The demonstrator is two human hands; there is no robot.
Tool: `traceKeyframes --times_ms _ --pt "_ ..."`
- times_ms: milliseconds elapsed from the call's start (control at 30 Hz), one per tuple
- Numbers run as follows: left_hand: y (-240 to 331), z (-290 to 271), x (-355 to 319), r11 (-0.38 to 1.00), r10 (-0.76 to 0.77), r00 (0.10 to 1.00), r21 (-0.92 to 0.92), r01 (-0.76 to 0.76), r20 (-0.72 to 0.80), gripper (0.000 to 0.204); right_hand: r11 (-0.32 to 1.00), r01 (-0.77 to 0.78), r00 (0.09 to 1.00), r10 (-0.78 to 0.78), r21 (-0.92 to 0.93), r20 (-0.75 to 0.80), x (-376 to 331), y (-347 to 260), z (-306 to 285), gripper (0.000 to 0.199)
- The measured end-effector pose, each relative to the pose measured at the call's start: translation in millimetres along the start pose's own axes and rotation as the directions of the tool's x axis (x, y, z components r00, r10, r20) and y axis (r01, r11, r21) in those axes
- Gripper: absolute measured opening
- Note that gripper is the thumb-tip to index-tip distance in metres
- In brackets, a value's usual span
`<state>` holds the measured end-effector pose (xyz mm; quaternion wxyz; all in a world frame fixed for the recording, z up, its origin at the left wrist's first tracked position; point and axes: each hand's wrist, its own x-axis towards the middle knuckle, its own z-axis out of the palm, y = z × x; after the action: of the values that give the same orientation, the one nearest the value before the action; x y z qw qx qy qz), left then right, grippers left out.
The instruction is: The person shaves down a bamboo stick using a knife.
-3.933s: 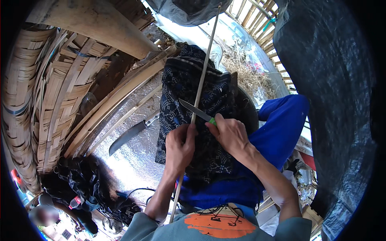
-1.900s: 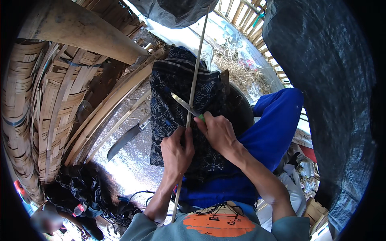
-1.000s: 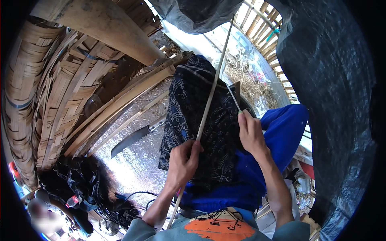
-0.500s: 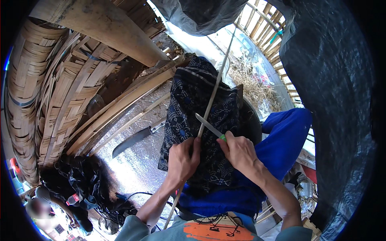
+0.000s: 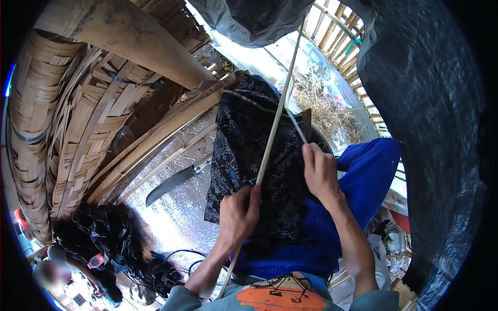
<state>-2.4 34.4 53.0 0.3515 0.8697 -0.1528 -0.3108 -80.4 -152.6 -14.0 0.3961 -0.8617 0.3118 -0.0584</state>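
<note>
Over the patterned cloth [image 5: 228,140] on the lap runs a thin stick [image 5: 270,142], pinched between thumb and curled fingers of the left hand [image 5: 239,213]. It is probably light, stiff and slightly springy; grip it low, clear of the blade. The right hand [image 5: 321,173] is closed around a small knife [image 5: 297,126], angled just beside the stick. Left of the cloth lies a large knife [image 5: 170,185]; beyond, a dark sheet [image 5: 259,23] may obstruct the stick's far end.

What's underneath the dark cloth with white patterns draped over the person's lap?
Bright blue fabric trousers show at the right and lower edges of the dark, white-patterned cloth, so legs are probably beneath it. Anything else it covers is hidden.
</note>
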Motion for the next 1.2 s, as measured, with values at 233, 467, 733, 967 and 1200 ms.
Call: traceKeyframes --times_ms 233,467,733,967,1200 --pt "-6.0 -1.6 23.6 0.996 0.063 0.998 0.056 -0.063 -0.01 0.033 0.984 0.139 0.971 -0.158 0.115 0.18 -24.1 -16.5 -13.0 0.032" --pt "-8.7 10.7 20.6 0.966 0.206 0.97 0.188 -0.179 -0.133 0.03 0.958 0.241 0.962 -0.214 -0.156 0.169 -29.2 -7.6 11.0 0.031" --pt "-9.2 13.9 15.4 0.981 0.164 0.972 0.133 -0.143 -0.166 0.031 0.971 0.182 0.979 -0.164 -0.153 0.122 -31.4 -13.5 34.2 0.035" --pt "-5.9 8.9 15.1 0.99 0.113 0.985 0.104 -0.1 -0.131 0.029 0.979 0.153 0.987 -0.146 -0.132 0.062 -20.2 -22.1 34.2 0.037" --pt "-9.7 6.0 9.8 0.998 0.058 0.996 0.008 -0.058 -0.066 0.031 0.97 0.178 0.977 -0.155 -0.166 0.144 -29.4 -17.8 24.3 0.036"
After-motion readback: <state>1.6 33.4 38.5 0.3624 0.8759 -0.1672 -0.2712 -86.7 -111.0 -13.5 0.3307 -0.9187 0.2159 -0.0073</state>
